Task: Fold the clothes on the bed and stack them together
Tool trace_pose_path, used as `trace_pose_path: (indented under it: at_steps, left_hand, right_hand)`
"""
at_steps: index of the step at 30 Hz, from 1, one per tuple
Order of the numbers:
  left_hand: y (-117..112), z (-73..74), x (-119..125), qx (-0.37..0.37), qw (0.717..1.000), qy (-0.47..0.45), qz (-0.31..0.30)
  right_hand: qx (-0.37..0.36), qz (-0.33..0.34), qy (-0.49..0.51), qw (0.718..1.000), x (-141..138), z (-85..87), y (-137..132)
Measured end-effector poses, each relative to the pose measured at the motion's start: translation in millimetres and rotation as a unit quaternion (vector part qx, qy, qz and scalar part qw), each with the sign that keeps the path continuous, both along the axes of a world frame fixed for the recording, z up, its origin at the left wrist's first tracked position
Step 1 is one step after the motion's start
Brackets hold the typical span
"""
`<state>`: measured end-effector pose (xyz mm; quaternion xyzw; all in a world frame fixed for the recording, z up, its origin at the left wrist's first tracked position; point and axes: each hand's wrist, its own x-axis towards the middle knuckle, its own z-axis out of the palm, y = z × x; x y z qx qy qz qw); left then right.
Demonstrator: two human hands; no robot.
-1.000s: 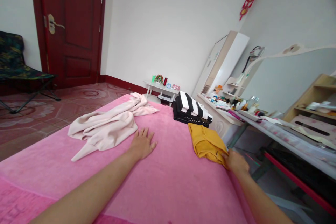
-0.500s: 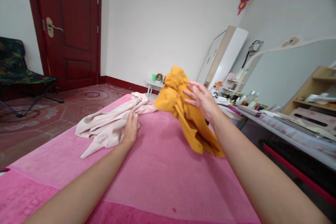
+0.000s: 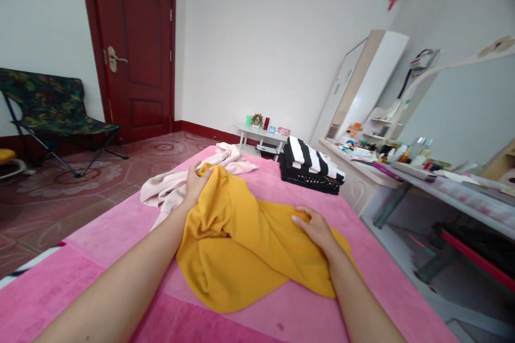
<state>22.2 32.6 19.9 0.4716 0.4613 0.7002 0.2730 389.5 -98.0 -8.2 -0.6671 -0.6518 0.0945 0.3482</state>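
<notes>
The left hand [image 3: 197,185] has its fingers curled over the bunched far-left end of a mustard-yellow garment [image 3: 241,241], seemingly gripping it. The right hand [image 3: 316,228] rests on the garment's right part, fingers slightly bent and thumb a little apart; whether it pinches any cloth, I cannot tell.

The garment lies rumpled and loosely spread on the pink blanket [image 3: 267,179] covering the bed, across the middle and towards the near edge. Half a second ago it was bunched up in the air; now it is down, with both hands on it, so the work appears to have turned to handling it on the flat.

Past the left hand, a crumpled pale pink garment [image 3: 231,158] lies towards the bed's far-left corner, partly hidden. Near the far-right corner sits a stack of folded dark clothes [image 3: 306,176], topped by a black-and-white striped garment [image 3: 311,158]. Beyond the far edge stands a low white table [image 3: 257,133].
</notes>
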Motion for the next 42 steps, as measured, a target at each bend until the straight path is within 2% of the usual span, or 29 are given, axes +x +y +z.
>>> trace_pose_path:
  at_steps: [2, 3, 5, 7, 9, 11, 12, 14, 17, 19, 20, 21, 23, 24, 25, 26, 27, 28, 30, 31, 32, 35, 36, 37, 39, 40, 41, 42]
  left_hand:
    - [-3, 16.5, -2, 0.049, 0.995, 0.07, 0.054]
    - [-5, 25.8, -2, 0.076, 0.989, 0.109, 0.062]
    - [-12, 42.2, -1, 0.09, 0.975, 0.202, 0.012]
    - [-21, 50.9, 3, 0.039, 0.945, 0.317, -0.074]
    - [-29, 49.0, 9, -0.033, 0.884, 0.448, -0.13]
    - [-35, 38.3, 14, -0.082, 0.82, 0.544, -0.156]
    - [-36, 31.2, 16, -0.096, 0.8, 0.568, -0.168]
    - [-34, 17.5, 17, -0.112, 0.785, 0.579, -0.188]
    - [-29, 9.4, 17, -0.111, 0.8, 0.56, -0.184]
    - [-30, 18.1, 20, -0.102, 0.819, 0.541, -0.16]
    - [-32, 26.8, 21, -0.078, 0.843, 0.514, -0.137]
    - [-37, 37.6, 23, -0.034, 0.875, 0.471, -0.107]
    - [-47, 61.4, 27, 0.102, 0.933, 0.345, -0.027]
    - [-51, 71.9, 28, 0.174, 0.944, 0.281, 0.013]
    - [-55, 80.0, 29, 0.23, 0.944, 0.234, 0.046]
    - [-58, 84.8, 29, 0.264, 0.938, 0.216, 0.067]
    - [-59, 86.4, 28, 0.277, 0.932, 0.221, 0.077]
    - [-59, 85.3, 27, 0.271, 0.929, 0.24, 0.076]
    - [-56, 78.9, 25, 0.232, 0.931, 0.274, 0.065]
    - [-53, 75.9, 23, 0.216, 0.935, 0.275, 0.064]
    - [-51, 73.9, 22, 0.211, 0.939, 0.261, 0.069]
    - [-45, 72.9, 17, 0.233, 0.948, 0.187, 0.106]
    - [-45, 72.8, 16, 0.224, 0.952, 0.177, 0.112]
    - [-45, 72.3, 15, 0.198, 0.957, 0.177, 0.112]
    - [-49, 72.9, 16, 0.129, 0.966, 0.199, 0.1]
    - [-53, 75.6, 17, 0.112, 0.968, 0.207, 0.092]
    - [-58, 80.7, 18, 0.117, 0.968, 0.205, 0.092]
    - [-63, 88.0, 19, 0.147, 0.965, 0.191, 0.099]
  right_hand:
    - [0.011, -0.015, -0.048, 0.999, -5, 14.0, -1]
    - [0.007, -0.025, -0.067, 0.997, -7, 21.1, -1]
    - [-0.046, -0.018, -0.077, 0.996, -11, 31.8, -1]
    - [-0.14, 0.032, -0.07, 0.987, -16, 35.8, -2]
    - [-0.21, 0.07, -0.069, 0.973, -21, 34.0, -5]
    - [-0.23, 0.079, -0.067, 0.968, -26, 29.7, -6]
    - [-0.229, 0.078, -0.058, 0.969, -27, 28.0, -7]
    - [-0.217, 0.086, -0.025, 0.972, -26, 27.7, -7]
    - [-0.152, 0.055, 0.029, 0.986, -24, 38.9, -6]
    - [-0.04, -0.016, 0.061, 0.997, -26, 54.2, -8]
    - [0.043, -0.054, 0.086, 0.994, -29, 63.4, -10]
    - [0.137, -0.086, 0.114, 0.98, -32, 72.8, -12]
    - [0.33, -0.124, 0.17, 0.92, -38, 89.2, -17]
    - [0.413, -0.134, 0.188, 0.881, -40, 94.7, -19]
    - [0.474, -0.143, 0.191, 0.848, -40, 97.7, -21]
    - [0.5, -0.148, 0.18, 0.834, -40, 98.1, -22]
    - [0.488, -0.146, 0.17, 0.844, -38, 96.4, -22]
    - [0.44, -0.138, 0.172, 0.871, -36, 93.4, -21]
    - [0.299, -0.115, 0.217, 0.922, -31, 88.2, -21]
    - [0.262, -0.105, 0.252, 0.926, -30, 87.7, -21]
    - [0.274, -0.101, 0.282, 0.914, -29, 88.9, -21]
    - [0.459, -0.109, 0.264, 0.841, -29, 97.3, -25]
    - [0.478, -0.112, 0.242, 0.837, -30, 99.3, -26]
    - [0.457, -0.119, 0.232, 0.85, -31, 100.4, -27]
    - [0.367, -0.132, 0.251, 0.886, -36, 102.5, -29]
    - [0.353, -0.137, 0.264, 0.887, -39, 105.2, -30]
    - [0.376, -0.137, 0.272, 0.875, -43, 109.5, -32]
    - [0.443, -0.133, 0.267, 0.846, -47, 115.3, -34]
